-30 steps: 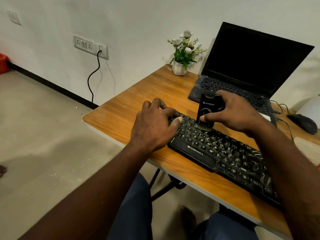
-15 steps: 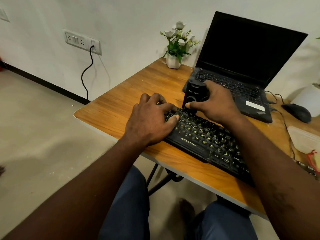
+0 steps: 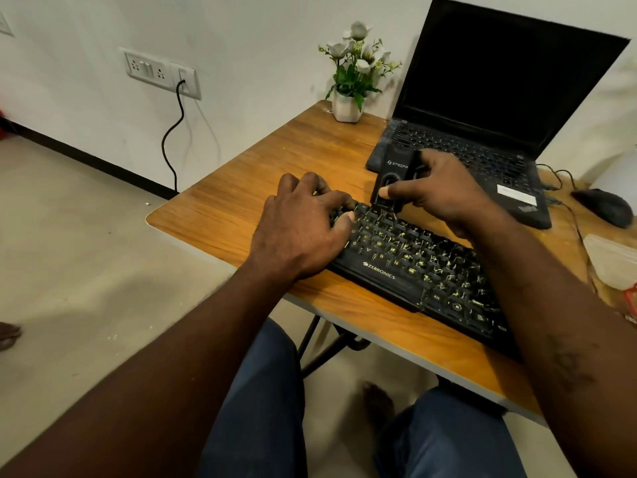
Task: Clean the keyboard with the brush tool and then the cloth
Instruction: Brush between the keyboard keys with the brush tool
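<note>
A black keyboard [image 3: 410,267] with yellow-green key legends lies diagonally on the wooden table [image 3: 262,198]. My left hand [image 3: 300,229] rests palm down on the keyboard's left end, fingers curled over the keys, holding it steady. My right hand [image 3: 437,191] grips a black brush tool [image 3: 391,177] upright, its bristles touching the top-left keys. A white cloth [image 3: 612,260] lies at the table's right edge.
An open black laptop [image 3: 482,108] stands just behind the keyboard. A small white pot of flowers [image 3: 348,105] sits at the back corner. A black mouse [image 3: 605,207] with its cable lies at the right. The table's front edge runs close below the keyboard.
My right hand has carried the brush tool leftward along the top rows to the keyboard's upper-left keys. My left hand stays on the left end. The camera view has shifted.
</note>
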{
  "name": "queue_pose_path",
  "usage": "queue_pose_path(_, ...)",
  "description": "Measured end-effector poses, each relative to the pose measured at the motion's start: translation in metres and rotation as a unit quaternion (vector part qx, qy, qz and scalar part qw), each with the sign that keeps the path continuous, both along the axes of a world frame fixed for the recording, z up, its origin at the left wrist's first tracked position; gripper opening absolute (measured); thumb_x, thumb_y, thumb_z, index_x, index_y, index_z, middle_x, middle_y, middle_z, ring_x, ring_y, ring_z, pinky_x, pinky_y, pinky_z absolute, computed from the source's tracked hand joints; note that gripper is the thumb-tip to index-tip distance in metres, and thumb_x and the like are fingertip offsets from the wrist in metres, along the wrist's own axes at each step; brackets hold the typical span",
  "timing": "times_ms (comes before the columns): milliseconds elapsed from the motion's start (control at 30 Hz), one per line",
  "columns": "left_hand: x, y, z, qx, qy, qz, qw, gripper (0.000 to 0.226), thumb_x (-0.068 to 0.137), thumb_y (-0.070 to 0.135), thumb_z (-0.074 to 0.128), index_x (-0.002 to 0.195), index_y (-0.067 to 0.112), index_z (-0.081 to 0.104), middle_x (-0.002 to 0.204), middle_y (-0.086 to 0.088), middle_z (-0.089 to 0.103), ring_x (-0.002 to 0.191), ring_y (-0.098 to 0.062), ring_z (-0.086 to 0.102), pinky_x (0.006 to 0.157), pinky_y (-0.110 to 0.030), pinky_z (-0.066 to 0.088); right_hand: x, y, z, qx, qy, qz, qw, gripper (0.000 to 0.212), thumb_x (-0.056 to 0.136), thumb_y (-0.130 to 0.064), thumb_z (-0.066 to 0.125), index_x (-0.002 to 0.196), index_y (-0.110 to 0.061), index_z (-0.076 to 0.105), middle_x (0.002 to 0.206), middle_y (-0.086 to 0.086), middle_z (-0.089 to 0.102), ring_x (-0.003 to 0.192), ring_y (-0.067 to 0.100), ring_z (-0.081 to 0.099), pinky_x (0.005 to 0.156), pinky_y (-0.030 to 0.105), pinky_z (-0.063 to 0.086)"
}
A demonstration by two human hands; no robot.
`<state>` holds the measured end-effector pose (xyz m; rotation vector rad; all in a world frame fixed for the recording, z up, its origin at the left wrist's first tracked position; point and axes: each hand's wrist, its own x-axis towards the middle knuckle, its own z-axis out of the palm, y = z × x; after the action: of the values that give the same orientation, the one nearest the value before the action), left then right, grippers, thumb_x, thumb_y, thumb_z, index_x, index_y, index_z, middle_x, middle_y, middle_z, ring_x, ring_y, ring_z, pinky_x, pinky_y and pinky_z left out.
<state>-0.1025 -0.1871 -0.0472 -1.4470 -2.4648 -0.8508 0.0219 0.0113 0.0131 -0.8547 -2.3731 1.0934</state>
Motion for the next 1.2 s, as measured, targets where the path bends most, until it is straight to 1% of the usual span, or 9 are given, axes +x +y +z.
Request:
queue_pose_path(133,-0.001,0.0,-0.001,-0.001,-0.005,-0.001,1.0,0.039,0.099,0.05,0.038,0.131,0.045,0.06,0.13,0.006,0.05,0.124,-0.018,0.037,0.096,-0.046,0.043,0.013,0.0,0.004,0.062,-0.011,-0.018,0.998,0.05,0.074,-0.026,0.09,0.116,-0.023,0.064,0.106,-0.006,0.07,0.098,0.012,0.066,0.076,0.031,0.05)
queue_pose_path(267,-0.002,0.001,-0.001,0.0,-0.002,-0.005,1.0,0.04,0.098,0.046,0.037,0.131,0.046,0.06,0.128,0.006,0.05,0.122,-0.019,0.037,0.095,-0.047,0.044,0.023,-0.011,0.018,0.034,0.004,0.081,0.996,0.052,0.076,-0.022,0.089,0.122,-0.023,0.065,0.108,-0.003,0.074,0.095,0.013,0.071,0.083,0.03,0.054)
queue_pose_path(400,-0.002,-0.001,-0.001,0.0,-0.003,-0.005,1.0,0.043,0.097,0.045,0.035,0.131,0.047,0.06,0.126,0.006,0.05,0.122,-0.019,0.037,0.093,-0.046,0.045,0.018,-0.03,0.022,0.138,-0.035,0.069,0.987,0.054,0.073,-0.028,0.091,0.117,-0.03,0.061,0.101,-0.014,0.066,0.094,0.0,0.063,0.076,0.022,0.049)
queue_pose_path(533,-0.001,-0.002,0.0,-0.006,-0.001,-0.008,1.0,0.047,0.096,0.044,0.033,0.135,0.044,0.059,0.128,0.005,0.051,0.123,-0.022,0.038,0.093,-0.047,0.045,0.018,-0.041,0.025,0.08,-0.031,0.122,0.989,0.053,0.07,-0.032,0.092,0.116,-0.029,0.066,0.104,-0.008,0.074,0.095,0.008,0.071,0.084,0.034,0.058)
queue_pose_path(633,-0.001,-0.003,0.0,-0.006,-0.005,-0.013,1.0,0.053,0.092,0.047,0.027,0.134,0.045,0.058,0.126,0.006,0.05,0.121,-0.02,0.037,0.092,-0.045,0.044,0.017,-0.05,0.021,0.138,-0.014,0.082,0.987,0.05,0.072,-0.03,0.092,0.113,-0.03,0.061,0.103,-0.011,0.069,0.095,0.004,0.067,0.08,0.028,0.056)
queue_pose_path(767,-0.001,-0.002,0.001,-0.009,0.001,-0.006,1.0,0.053,0.092,0.048,0.027,0.133,0.037,0.059,0.13,0.004,0.051,0.122,-0.022,0.038,0.093,-0.047,0.046,0.019,-0.058,0.02,0.105,-0.024,0.127,0.986,0.046,0.072,-0.033,0.091,0.108,-0.034,0.063,0.097,-0.011,0.071,0.085,0.004,0.07,0.073,0.026,0.054)
queue_pose_path(900,-0.001,-0.003,0.001,-0.011,-0.002,-0.01,1.0,0.056,0.09,0.048,0.025,0.135,0.041,0.058,0.129,0.005,0.05,0.122,-0.022,0.038,0.091,-0.043,0.044,0.022,-0.061,0.019,0.155,-0.016,0.068,0.985,0.048,0.074,-0.037,0.09,0.111,-0.031,0.06,0.099,-0.013,0.068,0.087,0.001,0.066,0.071,0.02,0.052)
queue_pose_path(1033,-0.001,-0.004,0.002,-0.014,-0.002,-0.006,1.0,0.051,0.093,0.047,0.028,0.131,0.035,0.059,0.13,0.002,0.051,0.123,-0.024,0.039,0.093,-0.049,0.047,0.031,-0.068,0.02,0.086,-0.036,0.16,0.983,0.047,0.072,-0.036,0.091,0.111,-0.036,0.064,0.098,-0.007,0.073,0.085,0.015,0.073,0.075,0.036,0.062)
queue_pose_path(1200,-0.001,-0.002,0.0,-0.011,-0.008,-0.011,1.0,0.044,0.097,0.04,0.037,0.133,0.047,0.06,0.128,0.005,0.051,0.123,-0.022,0.038,0.095,-0.047,0.045,0.033,-0.057,0.015,0.196,-0.01,-0.001,0.981,0.056,0.076,-0.035,0.09,0.122,-0.027,0.059,0.109,-0.015,0.063,0.098,0.01,0.065,0.077,0.021,0.051)
